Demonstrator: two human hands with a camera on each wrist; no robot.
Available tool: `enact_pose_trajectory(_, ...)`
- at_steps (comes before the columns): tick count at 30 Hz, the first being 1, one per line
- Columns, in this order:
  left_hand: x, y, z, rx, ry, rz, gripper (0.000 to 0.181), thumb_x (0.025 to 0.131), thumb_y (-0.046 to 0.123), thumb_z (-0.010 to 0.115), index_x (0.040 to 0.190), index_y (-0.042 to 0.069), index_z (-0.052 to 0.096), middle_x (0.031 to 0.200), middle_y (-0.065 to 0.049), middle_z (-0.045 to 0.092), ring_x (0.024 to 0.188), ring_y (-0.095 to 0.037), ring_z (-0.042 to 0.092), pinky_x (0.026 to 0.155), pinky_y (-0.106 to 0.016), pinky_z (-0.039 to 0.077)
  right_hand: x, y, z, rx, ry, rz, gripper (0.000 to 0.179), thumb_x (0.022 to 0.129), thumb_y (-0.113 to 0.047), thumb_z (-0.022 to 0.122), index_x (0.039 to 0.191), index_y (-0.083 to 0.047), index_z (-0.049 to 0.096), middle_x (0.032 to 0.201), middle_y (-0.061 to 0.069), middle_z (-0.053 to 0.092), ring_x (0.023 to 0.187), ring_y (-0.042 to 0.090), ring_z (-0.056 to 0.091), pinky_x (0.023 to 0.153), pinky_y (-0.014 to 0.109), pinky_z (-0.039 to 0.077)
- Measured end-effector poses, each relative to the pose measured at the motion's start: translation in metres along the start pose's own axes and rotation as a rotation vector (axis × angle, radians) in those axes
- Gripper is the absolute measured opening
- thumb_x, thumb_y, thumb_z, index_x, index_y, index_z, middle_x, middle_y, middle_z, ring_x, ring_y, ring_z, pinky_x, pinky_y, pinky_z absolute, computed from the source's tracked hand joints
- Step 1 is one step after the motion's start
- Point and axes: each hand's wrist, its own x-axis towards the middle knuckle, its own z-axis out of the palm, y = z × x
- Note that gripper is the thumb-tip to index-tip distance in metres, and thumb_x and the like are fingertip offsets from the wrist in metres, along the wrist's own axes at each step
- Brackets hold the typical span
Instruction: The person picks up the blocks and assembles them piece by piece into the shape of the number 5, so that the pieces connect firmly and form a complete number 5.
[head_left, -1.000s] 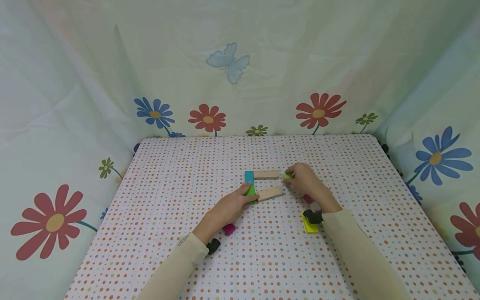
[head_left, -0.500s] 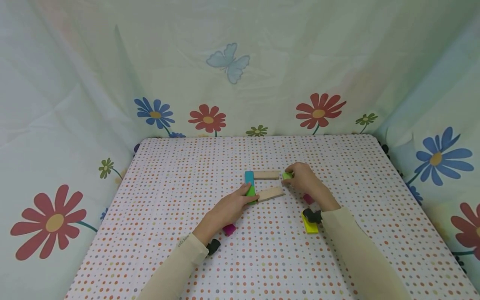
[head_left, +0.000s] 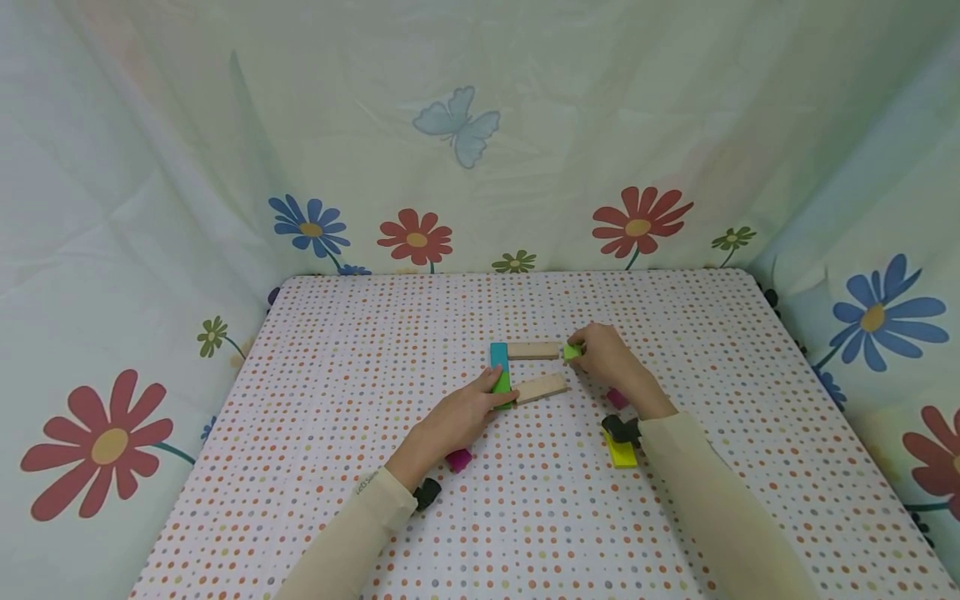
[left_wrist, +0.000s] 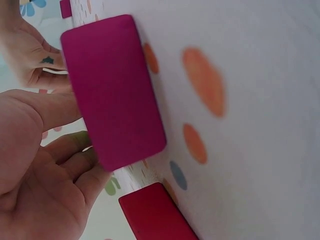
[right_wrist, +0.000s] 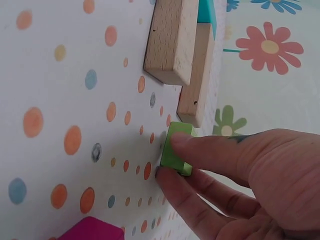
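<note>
My right hand (head_left: 611,358) pinches a small light green block (right_wrist: 173,150) between thumb and fingers, at the right end of the far wooden block (head_left: 533,351). In the head view my left hand (head_left: 457,412) holds a green block (head_left: 501,387), its thumb at the block's right side and its fingers over the left. A teal block (head_left: 498,354) lies in line beyond the green one. The near wooden block (head_left: 542,387) slants away from the left thumb. In the left wrist view a magenta block (left_wrist: 112,92) hides the left fingertips.
A red block (left_wrist: 157,215) lies near the magenta one. By the right wrist are a pink block (head_left: 617,398) and a yellow block (head_left: 621,454). The dotted tablecloth (head_left: 360,333) reaches back to a flowered curtain (head_left: 517,167).
My right hand has shifted slightly left with the light green block, closer to the far wooden block's end. The left hand has stayed where it was.
</note>
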Motion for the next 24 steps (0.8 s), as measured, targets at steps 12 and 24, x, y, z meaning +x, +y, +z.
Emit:
enact_pose_trajectory(12, -0.0007, 0.0009, -0.0006, -0.013, -0.004, 0.0, 0.049, 0.108, 0.01, 0.06, 0.155, 0.023, 0.057, 0.176, -0.017, 0.026, 0.163, -0.033, 0.029, 0.121, -0.045, 0.046, 0.0053, -0.0021, 0.0025, 0.022, -0.006, 0.003, 0.04, 0.095, 0.001, 0.074, 0.133, 0.01, 0.067, 0.127, 0.03, 0.071, 0.115, 0.041, 0.07, 0.098, 0.049, 0.061)
enact_pose_trajectory(24, -0.0006, 0.0005, -0.0011, -0.022, -0.006, -0.004, 0.049, 0.108, 0.01, 0.06, 0.155, 0.023, 0.057, 0.176, -0.016, 0.025, 0.163, -0.033, 0.029, 0.122, -0.045, 0.046, 0.0063, -0.0022, 0.005, 0.03, 0.007, -0.006, 0.039, 0.096, 0.0, 0.073, 0.134, 0.008, 0.068, 0.127, 0.029, 0.069, 0.111, 0.037, 0.069, 0.094, 0.048, 0.061)
